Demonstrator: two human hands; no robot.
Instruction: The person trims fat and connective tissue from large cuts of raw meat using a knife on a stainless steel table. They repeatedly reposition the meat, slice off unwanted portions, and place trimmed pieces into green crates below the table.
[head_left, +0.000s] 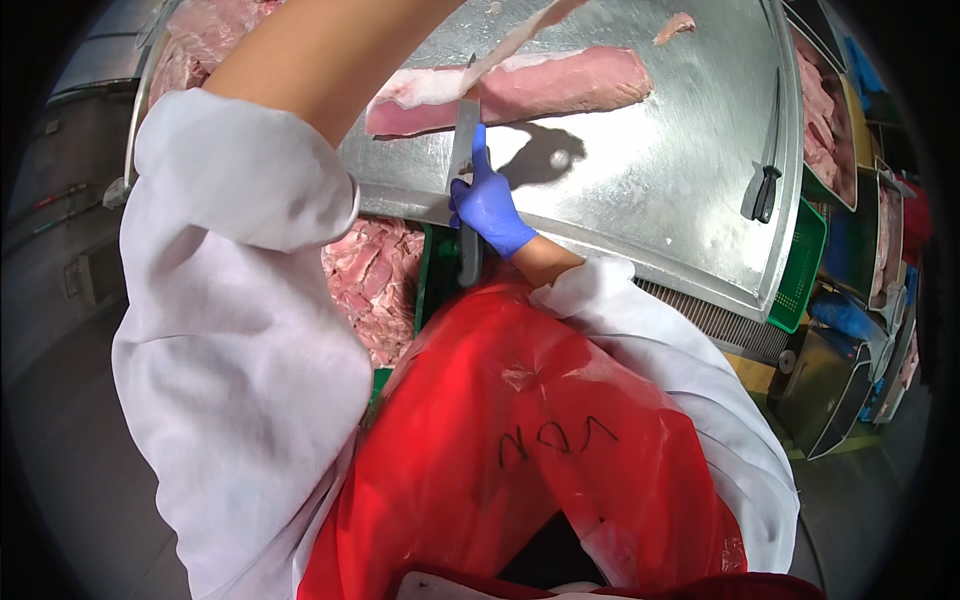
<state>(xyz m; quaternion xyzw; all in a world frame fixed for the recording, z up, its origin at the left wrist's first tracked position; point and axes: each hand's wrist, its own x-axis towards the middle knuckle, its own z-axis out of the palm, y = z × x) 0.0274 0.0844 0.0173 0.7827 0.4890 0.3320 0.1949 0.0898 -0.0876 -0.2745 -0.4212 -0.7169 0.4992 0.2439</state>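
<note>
A long pink piece of meat [560, 88], pale with fat along its far side, lies across the metal table. A thin whitish strip [515, 42] rises from it toward the top edge of the view. My right hand [490, 208], in a blue glove, is closed round a knife [466, 135] with a dark handle, its index finger stretched along the blade. The blade points away from me, and its upper part passes by the meat beneath the strip. My left forearm reaches up past the top edge; its hand lies outside the picture, so its grip is hidden.
The metal table [660, 170] carries a second, black-handled knife [766, 190] at the right and a small meat scrap [676, 27] farther off. Trimmings [375, 280] fill a green crate below the near edge. More meat [818, 115] sits in a container at the right.
</note>
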